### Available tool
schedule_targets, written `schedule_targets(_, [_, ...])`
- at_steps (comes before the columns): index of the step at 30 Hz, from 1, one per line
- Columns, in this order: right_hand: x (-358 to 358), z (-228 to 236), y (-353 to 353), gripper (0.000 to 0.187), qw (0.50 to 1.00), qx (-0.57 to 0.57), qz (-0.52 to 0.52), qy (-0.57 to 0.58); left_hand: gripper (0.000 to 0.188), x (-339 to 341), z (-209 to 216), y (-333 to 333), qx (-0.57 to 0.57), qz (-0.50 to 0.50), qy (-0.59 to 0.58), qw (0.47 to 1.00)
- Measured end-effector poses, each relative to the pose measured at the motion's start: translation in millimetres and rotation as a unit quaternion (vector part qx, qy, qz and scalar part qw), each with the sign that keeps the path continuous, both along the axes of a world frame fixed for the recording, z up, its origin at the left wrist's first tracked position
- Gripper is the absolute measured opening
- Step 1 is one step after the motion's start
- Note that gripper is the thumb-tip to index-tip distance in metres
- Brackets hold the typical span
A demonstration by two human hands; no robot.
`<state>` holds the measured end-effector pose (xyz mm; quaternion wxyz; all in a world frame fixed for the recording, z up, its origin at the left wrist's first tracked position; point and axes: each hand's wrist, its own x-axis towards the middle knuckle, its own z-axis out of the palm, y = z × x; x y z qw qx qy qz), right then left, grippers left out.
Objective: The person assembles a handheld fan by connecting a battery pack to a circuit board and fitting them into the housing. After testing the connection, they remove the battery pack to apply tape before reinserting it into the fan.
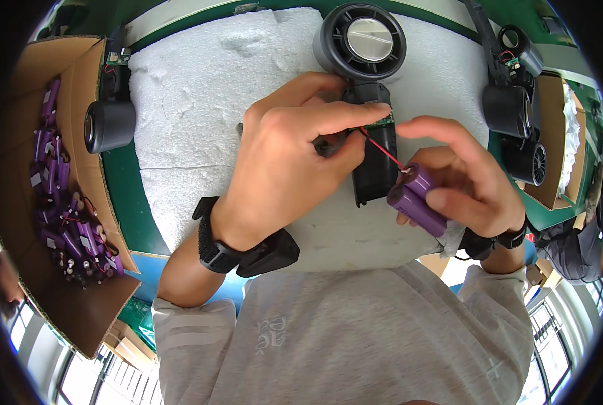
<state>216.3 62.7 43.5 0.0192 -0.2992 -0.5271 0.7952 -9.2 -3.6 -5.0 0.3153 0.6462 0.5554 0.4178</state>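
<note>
A handheld fan lies with its round black head [336, 57] at the far side, a silver disc at its centre. Its handle housing [376, 169] is open toward me, and a green circuit board [382, 122] shows inside. My left hand [288, 152] is closed around the handle's upper part, index fingertip on the board and thumb near the wires. My right hand [473, 185] grips a pair of purple battery cells [416, 206] just right of the handle. A red wire [388, 150] runs taut from the cells to the board area; a dark wire beside it is partly hidden.
White foam sheet [193, 94] covers the green bench. A cardboard box [89, 202] of purple battery cells [59, 189] stands left. Black fan parts lie at the left [109, 126] and right [507, 111] edges. Another cardboard box [548, 182] is at far right.
</note>
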Motion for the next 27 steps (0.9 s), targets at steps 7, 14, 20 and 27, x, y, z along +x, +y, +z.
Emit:
schedule_targets(7, [8, -14, -2, 0.097, 0.984, -0.069, 0.046, 0.161, 0.038, 0, 2, 1, 0.046, -0.003, 0.057, 0.997])
schedule_targets(14, [9, -12, 12, 0.106, 0.994, 0.061, -0.024, 0.089, 0.034, 2, 4, 0, 0.056, -0.006, 0.077, 0.996])
schedule_targets(20, [6, -17, 9, 0.094, 0.975, 0.205, 0.024, 0.078, 0.034, -1, 5, 1, 0.06, -0.02, 0.074, 0.995])
schedule_targets(27, [-8, -26, -13, 0.08, 0.931, 0.363, -0.011, 0.042, 0.035, -3, 5, 1, 0.056, -0.038, 0.06, 0.996])
